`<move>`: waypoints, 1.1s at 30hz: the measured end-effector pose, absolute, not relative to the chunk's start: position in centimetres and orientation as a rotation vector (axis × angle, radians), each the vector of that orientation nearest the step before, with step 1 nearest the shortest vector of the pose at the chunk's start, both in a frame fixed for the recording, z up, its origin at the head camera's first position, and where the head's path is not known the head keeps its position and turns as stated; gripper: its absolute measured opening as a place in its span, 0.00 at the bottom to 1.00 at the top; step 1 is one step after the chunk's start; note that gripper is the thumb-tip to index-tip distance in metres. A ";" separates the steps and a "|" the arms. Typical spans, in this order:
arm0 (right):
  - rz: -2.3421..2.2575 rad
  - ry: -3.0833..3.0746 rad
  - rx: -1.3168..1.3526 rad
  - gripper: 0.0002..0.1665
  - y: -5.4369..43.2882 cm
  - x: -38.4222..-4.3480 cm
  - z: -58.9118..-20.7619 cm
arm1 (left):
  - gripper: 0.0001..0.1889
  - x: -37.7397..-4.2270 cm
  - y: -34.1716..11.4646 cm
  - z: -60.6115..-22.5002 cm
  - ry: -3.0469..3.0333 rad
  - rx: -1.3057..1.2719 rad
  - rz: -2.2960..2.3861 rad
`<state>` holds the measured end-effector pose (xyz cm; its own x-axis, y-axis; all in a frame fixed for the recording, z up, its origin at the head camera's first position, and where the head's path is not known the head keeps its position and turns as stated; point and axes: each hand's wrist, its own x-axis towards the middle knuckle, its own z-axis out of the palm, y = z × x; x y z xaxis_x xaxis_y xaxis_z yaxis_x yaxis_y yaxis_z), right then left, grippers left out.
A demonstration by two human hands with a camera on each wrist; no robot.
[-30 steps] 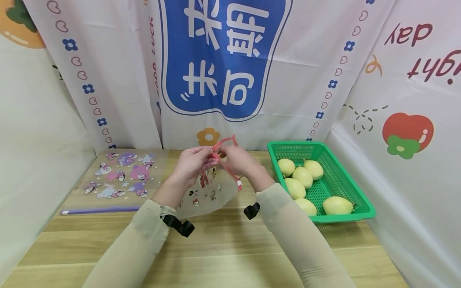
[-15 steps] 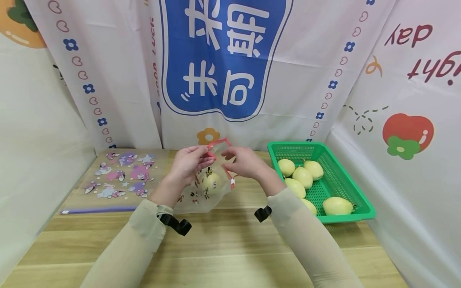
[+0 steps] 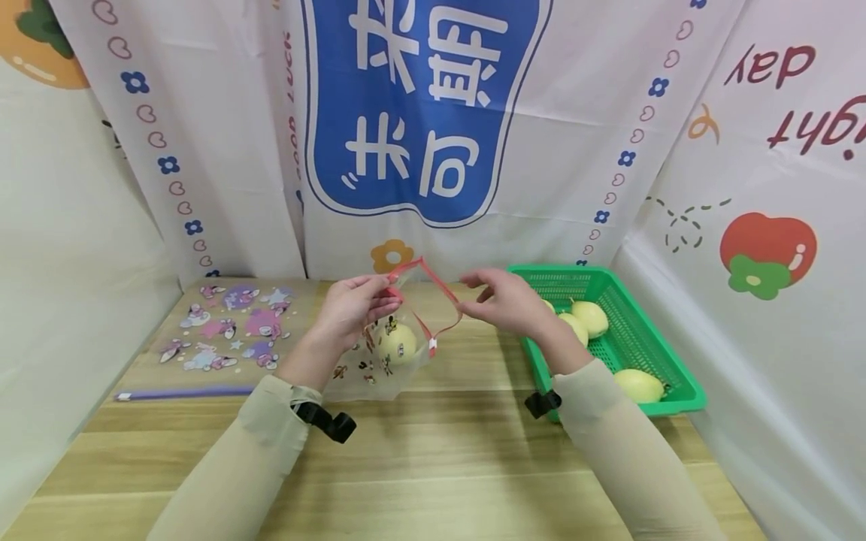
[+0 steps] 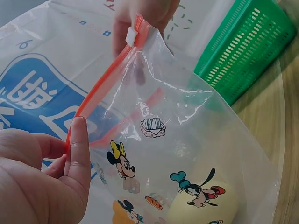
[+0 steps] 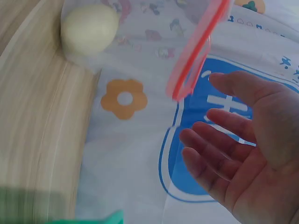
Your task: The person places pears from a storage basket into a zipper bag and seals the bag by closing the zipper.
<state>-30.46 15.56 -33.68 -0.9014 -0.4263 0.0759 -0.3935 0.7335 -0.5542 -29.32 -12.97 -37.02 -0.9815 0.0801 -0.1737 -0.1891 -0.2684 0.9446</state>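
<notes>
Pulled clear toward 2 o'clock with right hand [image 3: 506,302] relaxed and empty, leaving one fruit [image 3: 396,343] inside the unsealed bag [image 4: 196,130], still pinched in left hand [image 3: 353,304].

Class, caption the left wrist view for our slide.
A left hand pinches the red strip of a clear cartoon-print bag holding a pale fruit.

We've got a wood-grain bench [image 3: 419,473], white printed sheets [image 3: 575,150] on three sides, white-lettered blue panel [image 3: 416,105] at back, orange flower [image 3: 392,257] below it.
</notes>
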 end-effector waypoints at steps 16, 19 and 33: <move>-0.783 2.949 -0.558 0.40 25.8 -27.9 -35.1 | 0.18 -29.1 -13.3 -37.3 1.780 -0.144 2.360; -0.768 2.952 -0.557 0.39 27.2 -27.3 -35.6 | 0.19 -29.0 -13.4 -37.3 1.778 -0.138 2.362; -0.701 2.875 -0.478 0.44 31.4 -24.5 -38.0 | 0.19 -28.9 -13.7 -37.3 1.759 -0.126 2.379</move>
<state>-24.53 31.35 -38.03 -0.9390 -0.3379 -0.0636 -0.2707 0.8406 -0.4692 -28.91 -13.72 -37.32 -0.9802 0.0941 -0.1743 -0.1943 -0.2838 0.9390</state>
